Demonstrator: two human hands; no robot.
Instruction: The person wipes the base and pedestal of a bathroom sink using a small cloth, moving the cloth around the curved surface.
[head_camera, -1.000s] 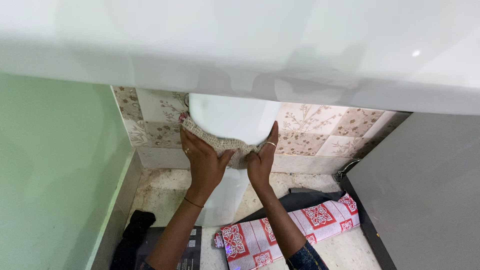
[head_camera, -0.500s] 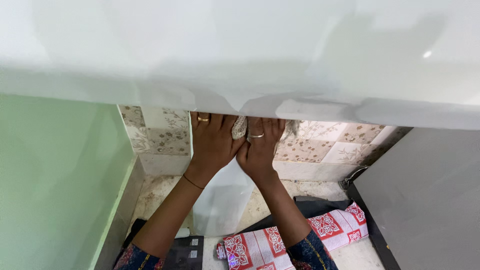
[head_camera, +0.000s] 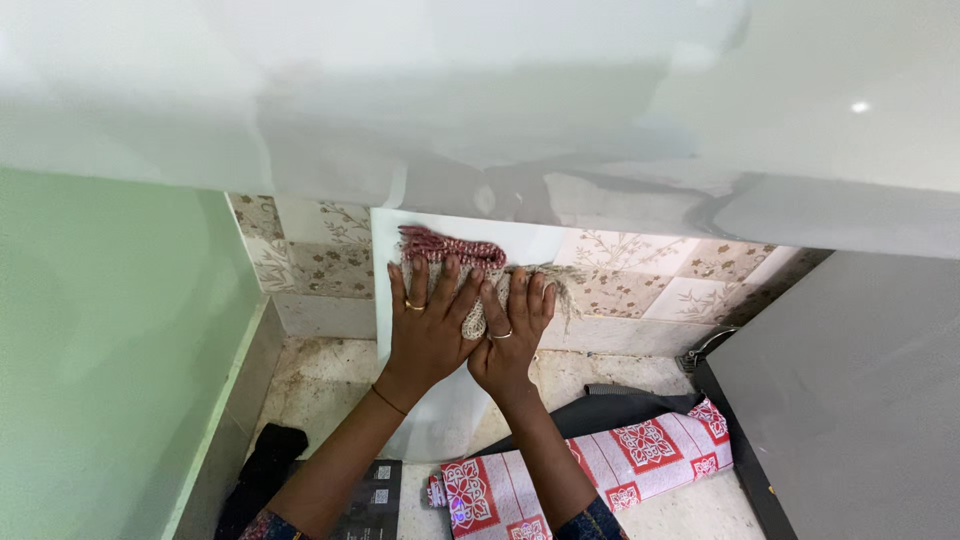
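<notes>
Left hand (head_camera: 428, 322) and right hand (head_camera: 510, 330) lay flat, fingers spread, pinning a coarse woven cloth (head_camera: 468, 270) against the white pedestal (head_camera: 440, 400) under the basin (head_camera: 480, 100). Cloth judged soft, light, floppy; best gripped bunched at mid-fold. Glazed pedestal looked slippery.

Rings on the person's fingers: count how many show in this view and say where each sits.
2. One gold ring is on a finger of the left hand; one ring is on a finger of the right hand. Both hands press a cloth, which may hide others.
</notes>
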